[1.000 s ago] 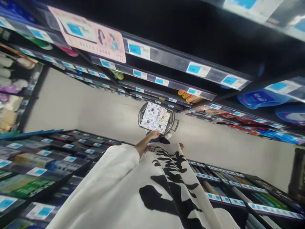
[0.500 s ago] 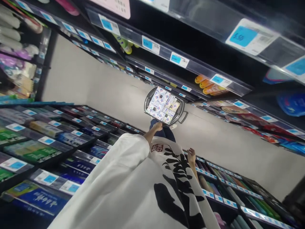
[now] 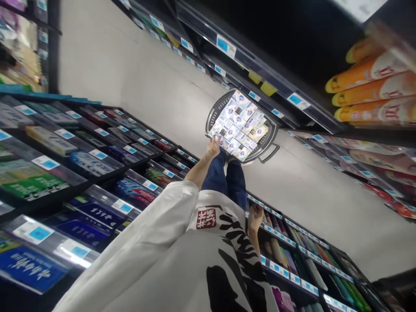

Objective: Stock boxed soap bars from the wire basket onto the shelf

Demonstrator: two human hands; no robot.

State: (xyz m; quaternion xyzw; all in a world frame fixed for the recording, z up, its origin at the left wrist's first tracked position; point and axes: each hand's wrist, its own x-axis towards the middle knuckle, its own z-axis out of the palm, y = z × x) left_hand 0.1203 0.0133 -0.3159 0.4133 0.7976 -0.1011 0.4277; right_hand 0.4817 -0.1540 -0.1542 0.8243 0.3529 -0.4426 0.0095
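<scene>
A dark oval shopping basket (image 3: 275,130) with a perforated side and a handle at its right end appears in front of my legs. Rows of small white-and-blue boxes (image 3: 238,117) fill it, a few yellowish ones among them. My left hand (image 3: 213,146) overlaps the basket's near left edge, fingers stretched toward the closest boxes; whether they touch is too small to tell. To the right, beside the lower shelving, my right hand (image 3: 255,216) hangs with loosely bent fingers and nothing visible in it.
Shelves with toothpaste boxes (image 3: 91,219) line the left. Another shelf unit (image 3: 247,86) with price tags runs close behind the basket, holding orange packs (image 3: 373,93) at the right. Rolled goods (image 3: 279,253) fill lower right shelves. Pale floor (image 3: 156,86) runs between the units.
The basket looks larger and sits farther right and higher in view. My left hand has moved up from below its near rim to overlap its left edge. My right hand stays beside the shelving.
</scene>
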